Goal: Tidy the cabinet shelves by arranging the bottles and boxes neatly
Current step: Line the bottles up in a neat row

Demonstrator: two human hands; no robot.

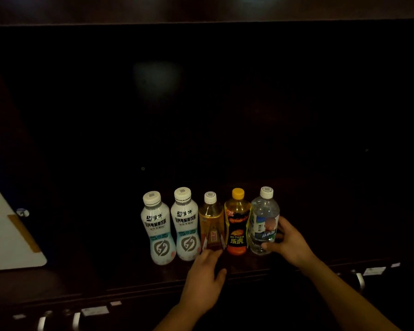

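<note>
Head view: right hand wrapped around clear water bottle, fingers closed on label, bottle upright at right end of row on dark shelf; just left of grip, black-orange bottle, apparently touching; left hand half-open, fingertips at base of amber tea bottle, contact unclear, holding nothing; two white bottles beyond. Risk: sideways push from grip topples tight row; dim light hides shelf edge.
</note>
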